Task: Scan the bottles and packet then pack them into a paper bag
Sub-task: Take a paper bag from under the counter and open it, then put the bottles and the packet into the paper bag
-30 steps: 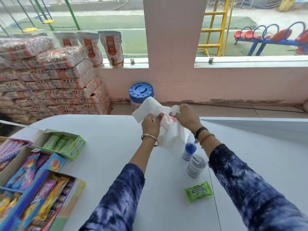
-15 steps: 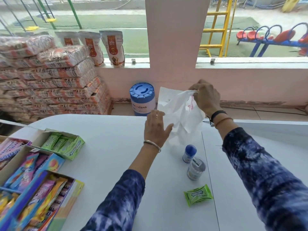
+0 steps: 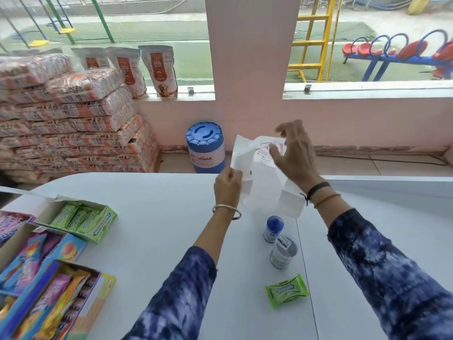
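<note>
Person stands at a white table [image 3: 152, 217], both hands up over its far side, working a white paper bag [image 3: 262, 182]. Left hand [image 3: 228, 185] is pinched closed on the bag's left edge, thumb against fingers, holding that side steady. Right hand [image 3: 294, 158] sits at the bag's top, around 1 o'clock from the left hand, fingers spread and curled loosely over the mouth; thumb seems to be on the paper, but whether it actually grips or just pushes the opening apart, cannot tell. Bag hangs above the table, half unfolded, bottom flap sticking out toward the right wrist. Looks like the bag is being opened so it can take goods, held high to let it drop open.

Items wait just below the bag, toward 6 o'clock: blue-cap bottle [image 3: 273, 228], then a pale bottle [image 3: 283, 252] just beside it, then a green packet [image 3: 286, 290] nearest the person. All on the table, none packed yet. Candy boxes [image 3: 49, 266] sit well apart at 8 o'clock.
</note>
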Demonstrator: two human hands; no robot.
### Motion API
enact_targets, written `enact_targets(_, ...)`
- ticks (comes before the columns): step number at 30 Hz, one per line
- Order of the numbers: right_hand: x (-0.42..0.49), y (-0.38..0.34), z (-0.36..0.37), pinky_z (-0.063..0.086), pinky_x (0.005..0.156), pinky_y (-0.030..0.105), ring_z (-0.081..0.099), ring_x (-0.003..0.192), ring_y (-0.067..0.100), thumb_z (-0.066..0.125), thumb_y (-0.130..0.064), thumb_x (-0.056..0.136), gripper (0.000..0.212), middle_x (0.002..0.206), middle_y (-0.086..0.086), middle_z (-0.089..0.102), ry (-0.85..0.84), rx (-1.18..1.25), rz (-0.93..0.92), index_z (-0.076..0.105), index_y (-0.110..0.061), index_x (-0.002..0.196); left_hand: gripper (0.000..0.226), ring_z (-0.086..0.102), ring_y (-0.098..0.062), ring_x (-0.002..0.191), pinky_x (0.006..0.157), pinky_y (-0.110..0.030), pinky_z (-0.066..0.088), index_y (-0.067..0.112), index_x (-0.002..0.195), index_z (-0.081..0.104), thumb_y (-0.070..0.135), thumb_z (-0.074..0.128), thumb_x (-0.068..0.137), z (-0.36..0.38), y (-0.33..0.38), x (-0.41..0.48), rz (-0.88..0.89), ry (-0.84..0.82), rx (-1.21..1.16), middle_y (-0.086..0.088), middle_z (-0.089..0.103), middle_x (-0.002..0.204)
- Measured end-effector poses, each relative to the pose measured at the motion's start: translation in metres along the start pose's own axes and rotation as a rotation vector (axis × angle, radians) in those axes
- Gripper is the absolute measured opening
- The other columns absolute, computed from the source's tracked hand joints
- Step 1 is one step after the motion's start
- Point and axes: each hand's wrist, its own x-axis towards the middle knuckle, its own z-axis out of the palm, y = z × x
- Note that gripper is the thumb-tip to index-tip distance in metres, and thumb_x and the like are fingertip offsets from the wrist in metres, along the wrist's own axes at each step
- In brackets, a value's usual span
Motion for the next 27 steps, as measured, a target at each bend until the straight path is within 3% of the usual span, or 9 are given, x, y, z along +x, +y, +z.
enact_targets(2, -0.022, -0.008, 0.005, 0.05, 0.063, 0.036, 0.061, 0.071, 0.024, 0.056, -0.017, 0.083, 0.013, 0.085, 0.009, 0.064, -0.203, 0.07, -0.178, 0.059, -0.007, 0.092, 0.029, 0.055, -0.015, 0.064, 0.058, -0.028, 0.045, 0.015, 0.057, 0.043, 0.006, 0.046, 0.084, -0.008, 0.005, 0.011, -0.102, 0.016, -0.138, -0.007, 0.047, 0.064)
enact_targets(5, -0.035, 0.014, 0.011, 0.042, 0.096, 0.041, 0.061, 0.106, 0.028, 0.064, -0.035, 0.08, 0.042, 0.115, 0.008, 0.066, -0.682, -0.198, -0.023, 0.057, -0.014, 0.116, 0.018, 0.053, -0.024, 0.056, 0.061, -0.035, 0.045, 0.01, 0.065, 0.051, 0.012, 0.047, 0.083, -0.025, 0.008, 0.022, -0.307, -0.062, -0.31, -0.006, 0.057, 0.052)
enact_targets(7, -0.034, 0.035, 0.007, 0.029, 0.107, 0.039, 0.053, 0.118, 0.026, 0.068, -0.034, 0.076, 0.055, 0.129, 0.009, 0.058, -0.831, -0.422, 0.083, 0.05, -0.012, 0.123, 0.016, 0.049, -0.018, 0.045, 0.054, -0.029, 0.044, 0.009, 0.071, 0.055, 0.019, 0.055, 0.083, -0.038, 0.012, 0.021, -0.335, -0.268, -0.268, 0.001, 0.055, 0.04)
enact_targets(11, -0.037, 0.045, 0.001, 0.039, 0.099, 0.038, 0.055, 0.113, 0.03, 0.061, -0.023, 0.084, 0.04, 0.126, 0.012, 0.06, -0.739, -0.335, 0.095, 0.053, -0.008, 0.12, 0.011, 0.059, -0.011, 0.052, 0.061, -0.025, 0.054, 0.008, 0.082, 0.064, 0.016, 0.07, 0.077, -0.054, 0.019, 0.007, -0.281, -0.684, 0.128, 0.002, 0.064, 0.056)
enact_targets(15, -0.07, 0.004, -0.022, 0.052, 0.075, 0.034, 0.059, 0.089, 0.019, 0.064, -0.029, 0.085, 0.024, 0.101, 0.001, 0.066, -0.559, 0.05, -0.023, 0.061, -0.017, 0.105, 0.012, 0.072, -0.018, 0.072, 0.072, -0.03, 0.058, 0.005, 0.092, 0.067, 0.006, 0.064, 0.081, -0.052, 0.009, 0.001, -0.342, -0.668, -0.111, -0.003, 0.077, 0.074)
enact_targets(17, -0.092, -0.014, -0.038, 0.046, 0.064, 0.028, 0.052, 0.08, 0.014, 0.064, -0.049, 0.078, 0.035, 0.092, -0.004, 0.059, -0.655, -0.025, 0.005, 0.057, -0.02, 0.097, 0.013, 0.073, -0.02, 0.075, 0.072, -0.029, 0.06, 0.002, 0.095, 0.066, 0.001, 0.059, 0.083, -0.049, 0.005, -0.004, -0.37, -0.656, -0.25, -0.006, 0.077, 0.078)
enact_targets(19, -0.116, -0.021, -0.044, 0.044, 0.068, 0.029, 0.049, 0.086, 0.015, 0.064, -0.064, 0.067, 0.054, 0.098, -0.005, 0.054, -0.854, -0.207, 0.093, 0.052, -0.023, 0.1, 0.015, 0.073, -0.022, 0.078, 0.073, -0.028, 0.06, 0.0, 0.097, 0.064, -0.001, 0.054, 0.086, -0.047, 0.001, -0.008, -0.386, -0.629, -0.336, -0.007, 0.077, 0.08)
enact_targets(22, -0.145, -0.021, -0.044, 0.046, 0.071, 0.033, 0.053, 0.094, 0.02, 0.066, -0.051, 0.069, 0.053, 0.108, -0.001, 0.055, -0.973, -0.272, 0.189, 0.047, -0.021, 0.109, 0.016, 0.073, -0.022, 0.077, 0.071, -0.027, 0.06, -0.001, 0.097, 0.064, -0.003, 0.051, 0.087, -0.046, -0.002, -0.017, -0.41, -0.586, -0.418, -0.008, 0.077, 0.08)
enact_targets(27, -0.146, -0.026, -0.054, 0.041, 0.063, 0.028, 0.057, 0.083, 0.021, 0.064, -0.035, 0.075, 0.036, 0.106, -0.002, 0.063, -0.863, -0.245, 0.187, 0.051, -0.022, 0.107, 0.015, 0.073, -0.022, 0.077, 0.069, -0.027, 0.06, 0.0, 0.096, 0.063, -0.002, 0.05, 0.089, -0.044, -0.006, -0.025, -0.42, -0.534, -0.468, -0.008, 0.077, 0.08)
